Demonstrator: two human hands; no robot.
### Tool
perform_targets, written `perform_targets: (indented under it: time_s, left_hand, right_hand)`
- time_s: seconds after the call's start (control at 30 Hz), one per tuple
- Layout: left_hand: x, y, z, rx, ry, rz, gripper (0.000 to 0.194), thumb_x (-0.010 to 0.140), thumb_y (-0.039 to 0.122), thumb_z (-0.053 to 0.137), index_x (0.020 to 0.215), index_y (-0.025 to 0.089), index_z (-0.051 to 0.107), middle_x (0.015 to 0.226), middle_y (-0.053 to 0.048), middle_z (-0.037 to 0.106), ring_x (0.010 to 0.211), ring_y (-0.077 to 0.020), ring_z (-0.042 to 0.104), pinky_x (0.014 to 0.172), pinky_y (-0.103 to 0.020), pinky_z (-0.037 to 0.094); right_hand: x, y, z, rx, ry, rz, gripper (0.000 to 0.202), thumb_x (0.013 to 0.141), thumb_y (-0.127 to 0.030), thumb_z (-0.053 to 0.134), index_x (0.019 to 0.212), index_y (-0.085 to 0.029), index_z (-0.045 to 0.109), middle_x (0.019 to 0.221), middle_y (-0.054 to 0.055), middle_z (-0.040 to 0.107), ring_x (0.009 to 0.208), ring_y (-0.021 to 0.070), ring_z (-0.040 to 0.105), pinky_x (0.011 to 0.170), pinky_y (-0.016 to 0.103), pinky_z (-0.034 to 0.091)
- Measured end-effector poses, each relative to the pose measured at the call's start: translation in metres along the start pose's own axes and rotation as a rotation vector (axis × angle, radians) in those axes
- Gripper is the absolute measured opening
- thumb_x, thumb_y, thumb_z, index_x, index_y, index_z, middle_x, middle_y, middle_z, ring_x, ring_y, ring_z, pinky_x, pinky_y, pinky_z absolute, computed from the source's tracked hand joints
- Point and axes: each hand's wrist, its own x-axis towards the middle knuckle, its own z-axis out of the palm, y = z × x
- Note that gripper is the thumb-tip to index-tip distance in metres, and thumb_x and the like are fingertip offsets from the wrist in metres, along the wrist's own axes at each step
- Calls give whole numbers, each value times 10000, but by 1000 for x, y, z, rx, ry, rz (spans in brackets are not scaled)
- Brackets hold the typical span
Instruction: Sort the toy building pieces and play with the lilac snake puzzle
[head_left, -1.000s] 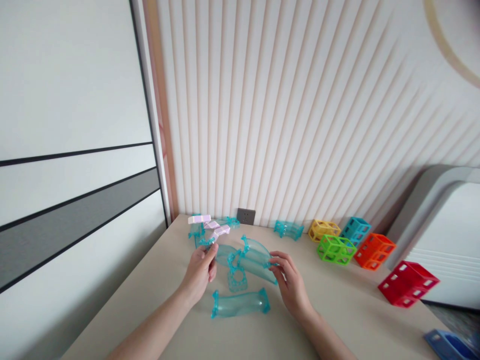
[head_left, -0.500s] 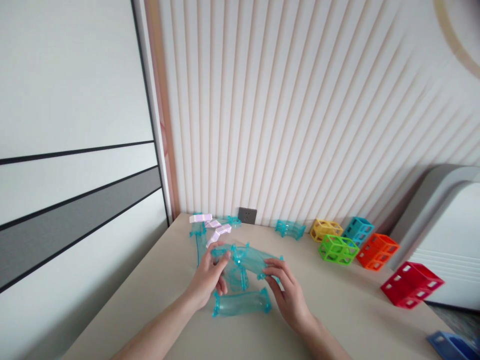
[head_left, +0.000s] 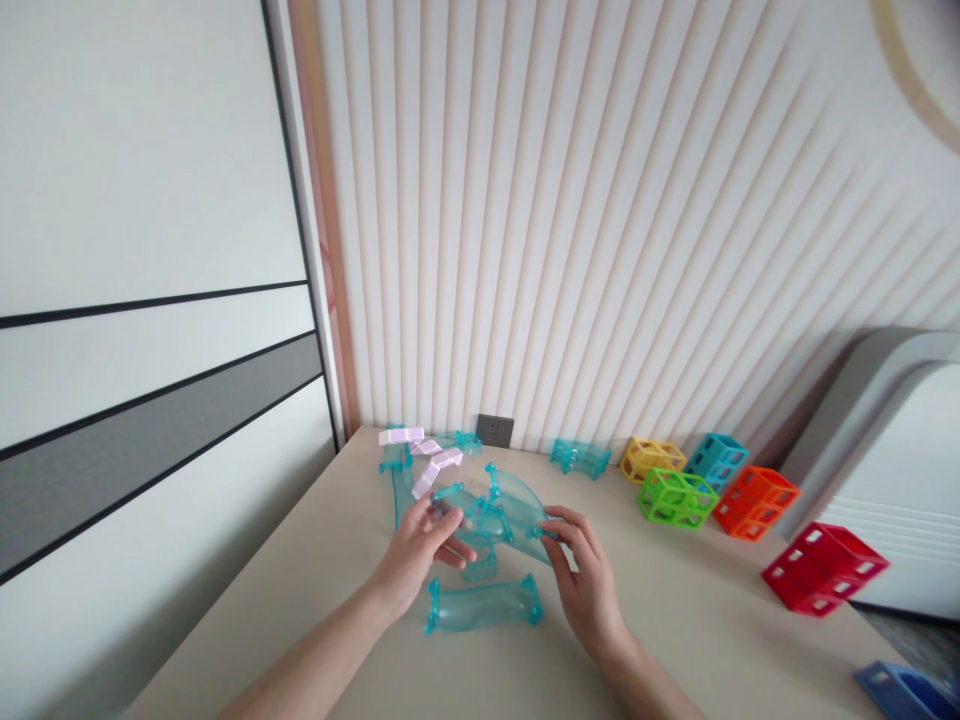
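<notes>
My left hand (head_left: 424,550) is closed round the left end of a clear teal tube piece (head_left: 466,510), thumb on top. My right hand (head_left: 581,565) pinches the right end of another curved teal tube piece (head_left: 517,505). The two pieces meet or overlap between my hands; whether they are joined I cannot tell. Beneath them a further teal piece (head_left: 480,565) shows in part. A straight teal tube (head_left: 486,607) lies on the table nearer to me.
Lilac blocks (head_left: 437,468) and teal pieces sit at the table's back left. Another teal piece (head_left: 580,458) lies near the wall. Yellow, green (head_left: 677,498), blue, orange (head_left: 756,503) and red (head_left: 825,570) lattice blocks stand on the right. A socket (head_left: 495,431) is on the wall.
The right-hand piece has tilted, its far end swinging up and its near end down. My right hand has moved slightly right, and the left-hand piece has turned.
</notes>
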Motion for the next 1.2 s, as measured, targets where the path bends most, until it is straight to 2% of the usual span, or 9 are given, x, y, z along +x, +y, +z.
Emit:
perform_targets:
  time_s: [0.07,0.17,0.3,0.43,0.57,0.77,0.93,1.07,1.2]
  left_hand:
    - [1,-3,-1,-8,10,24,436,751,441,833,997,188,577,829,9,729,703,-199,775,658,-282,629]
    - [2,-2,-1,-69,32,25,397,733,422,851,909,183,586,832,-15,756,850,-238,784,872,-349,620]
    - [0,3,1,-152,13,23,382,736,463,837,834,185,594,844,-43,776,939,-267,773,997,-406,571]
    - [-1,5,2,-169,-4,10,384,803,529,760,815,178,607,860,-68,781,928,-271,775,981,-415,579]
    - [-1,3,3,-196,10,1,375,816,539,747,880,187,636,887,-61,791,915,-268,776,990,-454,569]
    - [2,-4,3,-126,17,31,420,772,547,786,946,175,697,1083,-120,777,1064,-293,727,964,-441,562]
    - [3,-10,1,0,-16,84,375,784,469,795,1025,186,745,1165,-104,761,1178,-303,661,1053,-447,491]
    - [-2,-8,3,123,-106,83,348,789,406,793,1057,184,779,1145,-102,772,1165,-322,661,1103,-472,438]
    - [-7,-2,9,211,-202,167,272,814,376,767,1033,218,801,1265,-90,722,1192,-328,646,1086,-459,459]
  right_hand:
    - [0,0,1,15,10,30,172,988,-317,538,991,-255,699,1084,104,694,945,222,706,772,312,613]
    - [-1,0,2,31,12,63,188,991,-330,533,1000,-248,702,1102,113,684,917,215,707,716,288,617]
    - [-1,1,2,37,15,74,188,989,-332,539,1004,-245,704,1108,113,681,919,213,704,712,284,618]
    - [-1,1,2,30,22,73,175,986,-317,547,1003,-244,705,1110,108,679,926,211,700,728,286,619]
    - [-1,2,3,21,29,87,171,985,-323,553,1000,-243,703,1108,113,673,947,221,691,761,312,624]
    - [-6,2,8,124,38,184,187,973,-374,575,1011,-236,695,1181,119,628,926,218,706,735,321,642]
    - [-12,-12,22,210,44,261,176,968,-380,580,1001,-233,672,1242,127,598,831,191,721,696,316,643]
    - [-18,-29,34,251,34,235,137,960,-357,593,977,-239,661,1199,121,629,946,213,712,748,297,628]
    - [-22,-38,39,290,-44,225,117,959,-349,600,974,-240,637,1261,130,619,1075,230,690,824,297,609]
